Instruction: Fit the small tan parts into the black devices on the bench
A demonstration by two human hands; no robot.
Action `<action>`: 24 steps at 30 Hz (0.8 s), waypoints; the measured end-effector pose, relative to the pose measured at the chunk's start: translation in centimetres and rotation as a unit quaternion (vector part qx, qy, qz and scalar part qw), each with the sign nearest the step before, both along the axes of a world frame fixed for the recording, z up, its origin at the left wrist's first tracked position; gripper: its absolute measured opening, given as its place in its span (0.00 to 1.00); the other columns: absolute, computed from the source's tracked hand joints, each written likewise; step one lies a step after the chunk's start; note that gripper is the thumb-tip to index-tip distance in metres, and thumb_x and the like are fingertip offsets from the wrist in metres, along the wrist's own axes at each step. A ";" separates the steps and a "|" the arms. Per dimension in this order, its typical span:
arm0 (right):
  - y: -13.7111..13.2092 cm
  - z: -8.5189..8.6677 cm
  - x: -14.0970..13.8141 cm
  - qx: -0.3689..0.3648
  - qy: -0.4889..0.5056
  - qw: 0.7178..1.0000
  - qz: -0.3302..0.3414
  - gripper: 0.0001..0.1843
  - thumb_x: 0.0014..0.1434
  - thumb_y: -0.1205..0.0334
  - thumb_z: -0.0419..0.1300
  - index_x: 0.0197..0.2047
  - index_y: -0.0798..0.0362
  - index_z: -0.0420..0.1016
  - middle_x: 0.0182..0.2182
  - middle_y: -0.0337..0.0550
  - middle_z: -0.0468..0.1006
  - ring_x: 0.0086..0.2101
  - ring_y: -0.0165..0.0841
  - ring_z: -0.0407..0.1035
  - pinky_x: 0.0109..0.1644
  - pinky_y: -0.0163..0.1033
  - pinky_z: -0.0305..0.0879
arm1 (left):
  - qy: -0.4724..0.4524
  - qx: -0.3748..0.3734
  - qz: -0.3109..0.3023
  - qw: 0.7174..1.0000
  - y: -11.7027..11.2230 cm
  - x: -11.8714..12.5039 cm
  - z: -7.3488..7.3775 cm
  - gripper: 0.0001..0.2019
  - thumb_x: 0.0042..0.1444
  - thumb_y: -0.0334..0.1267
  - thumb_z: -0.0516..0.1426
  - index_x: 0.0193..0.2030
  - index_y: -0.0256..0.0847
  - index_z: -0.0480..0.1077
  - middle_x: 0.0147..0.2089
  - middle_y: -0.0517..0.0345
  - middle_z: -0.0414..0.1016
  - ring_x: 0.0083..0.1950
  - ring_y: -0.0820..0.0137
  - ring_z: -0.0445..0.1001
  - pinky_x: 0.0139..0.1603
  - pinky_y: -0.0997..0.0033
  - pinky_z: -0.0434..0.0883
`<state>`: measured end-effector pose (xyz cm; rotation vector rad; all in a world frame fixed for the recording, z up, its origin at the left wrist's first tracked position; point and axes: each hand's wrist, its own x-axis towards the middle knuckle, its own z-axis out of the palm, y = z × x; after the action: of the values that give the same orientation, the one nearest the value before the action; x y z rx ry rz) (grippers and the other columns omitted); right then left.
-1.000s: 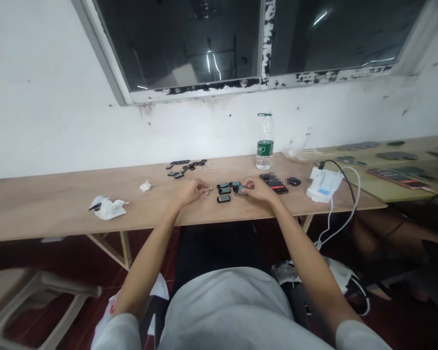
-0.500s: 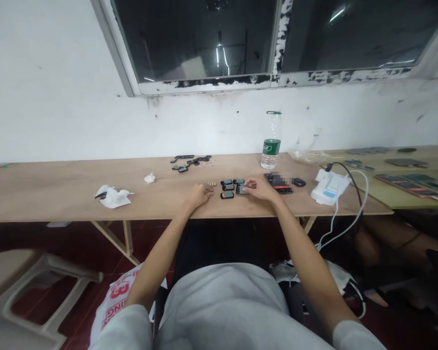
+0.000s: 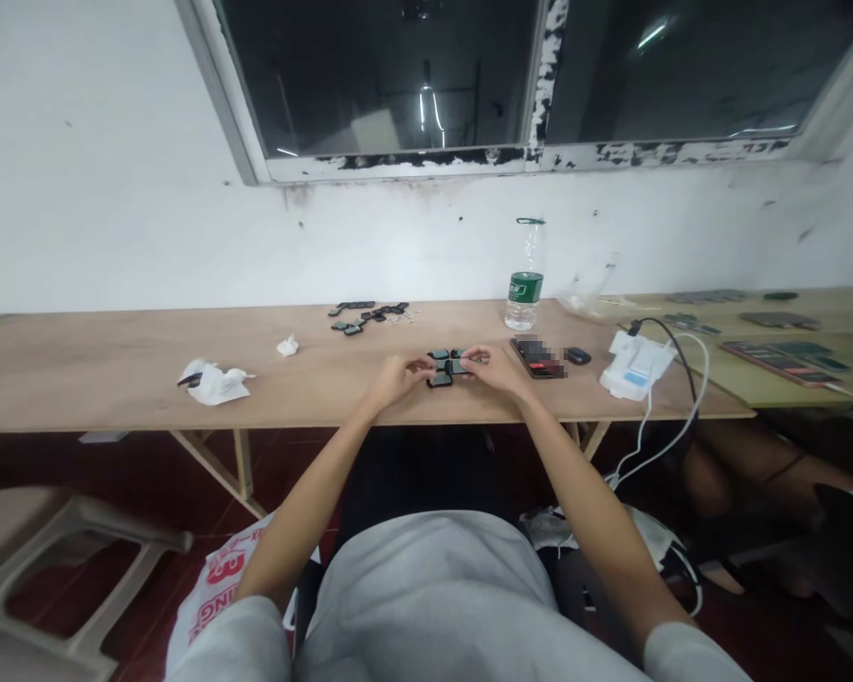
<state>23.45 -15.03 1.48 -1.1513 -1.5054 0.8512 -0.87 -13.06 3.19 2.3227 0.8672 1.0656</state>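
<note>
Several small black-edged rectangular parts with grey-green faces lie in a tight group on the wooden table. My right hand pinches one such grey-and-black part by its right end, within the group. From the other side, my left hand reaches in with its fingertips drawn together at the left edge of the parts. Whatever those fingertips hold is too small to make out. Along the back, a loose pile of similar black parts lies beside tiny pale bits.
Crumpled tissues lie to the left. A water bottle stands at the back, with a phone, a black oval object and a white box with cables to the right. Another person's leg shows at the right.
My left hand has moved right, from the small beige pieces to the group of parts. My right hand has shifted slightly left with its part; the beige pieces are now out of sight.
</note>
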 end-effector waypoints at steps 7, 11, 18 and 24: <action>-0.6 -0.6 0.4 -0.033 0.081 0.996 0.024 0.09 0.55 0.60 0.73 0.34 0.54 0.79 0.29 0.42 0.82 0.27 0.33 0.78 0.37 0.37 0.78 | -0.013 -0.033 -0.010 0.999 -1.0 1.6 -0.2 0.16 0.59 0.48 0.65 0.46 0.38 0.81 0.37 0.52 0.85 0.34 0.64 0.80 0.37 0.68 0.73; -1.0 -0.2 0.3 -0.030 0.087 0.995 0.049 0.12 0.54 0.56 0.75 0.34 0.54 0.80 0.30 0.43 0.83 0.28 0.34 0.79 0.37 0.37 0.78 | -0.025 0.002 -0.005 1.000 -0.9 2.1 -0.8 0.14 0.61 0.47 0.64 0.46 0.39 0.82 0.42 0.51 0.86 0.35 0.65 0.80 0.40 0.67 0.74; -1.4 0.3 -0.8 0.001 0.088 0.995 0.043 0.14 0.53 0.53 0.75 0.36 0.54 0.81 0.34 0.45 0.84 0.30 0.35 0.80 0.40 0.39 0.79 | -0.045 0.066 -0.001 0.997 -0.9 2.0 -0.8 0.11 0.62 0.46 0.64 0.40 0.42 0.83 0.49 0.47 0.84 0.47 0.59 0.82 0.43 0.64 0.78; -1.2 0.0 -1.0 0.019 0.089 0.994 0.056 0.18 0.52 0.49 0.75 0.37 0.54 0.82 0.32 0.45 0.84 0.30 0.36 0.79 0.40 0.40 0.79 | -0.133 -0.079 -0.032 0.987 -0.4 2.0 -0.9 0.13 0.53 0.46 0.69 0.38 0.38 0.81 0.46 0.45 0.85 0.48 0.55 0.84 0.51 0.56 0.80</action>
<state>22.47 -16.22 1.48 -0.9434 -1.4432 0.9705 1.10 -13.46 2.25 2.0087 0.7406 1.1994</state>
